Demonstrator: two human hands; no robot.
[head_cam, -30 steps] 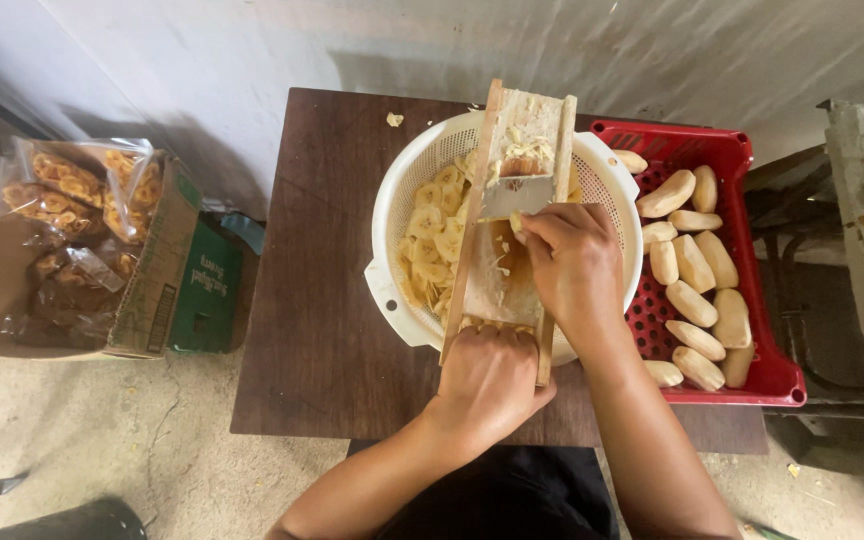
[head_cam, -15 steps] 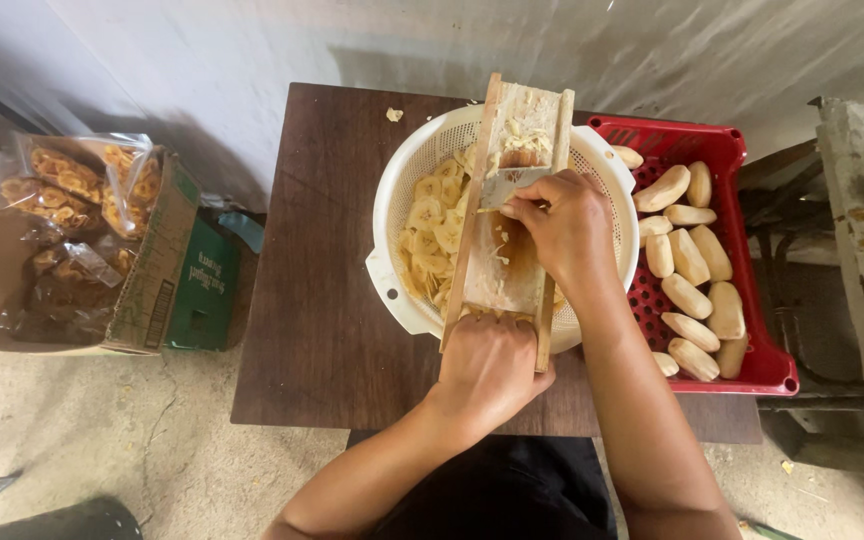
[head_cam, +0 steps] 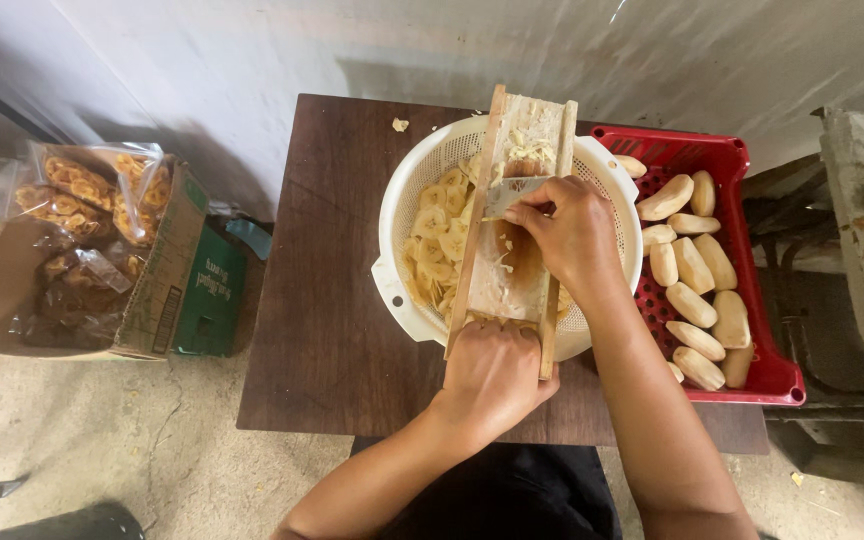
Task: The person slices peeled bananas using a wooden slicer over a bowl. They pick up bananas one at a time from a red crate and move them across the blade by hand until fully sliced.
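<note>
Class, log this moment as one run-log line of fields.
left hand: grips wooden slicer near end | right hand: on slicer over white colander | red crate: peeled pieces

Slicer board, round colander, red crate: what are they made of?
Long slicer board: pale unfinished wood, grain showing, with a grey metal blade. Round cream colander: looks like moulded plastic, perforated wall. Red crate: likely plastic, matte lattice.

clear chip bags [head_cam: 82, 215] in green-sided cardboard box [head_cam: 187, 285], left of table [head_cam: 332, 330]
</note>
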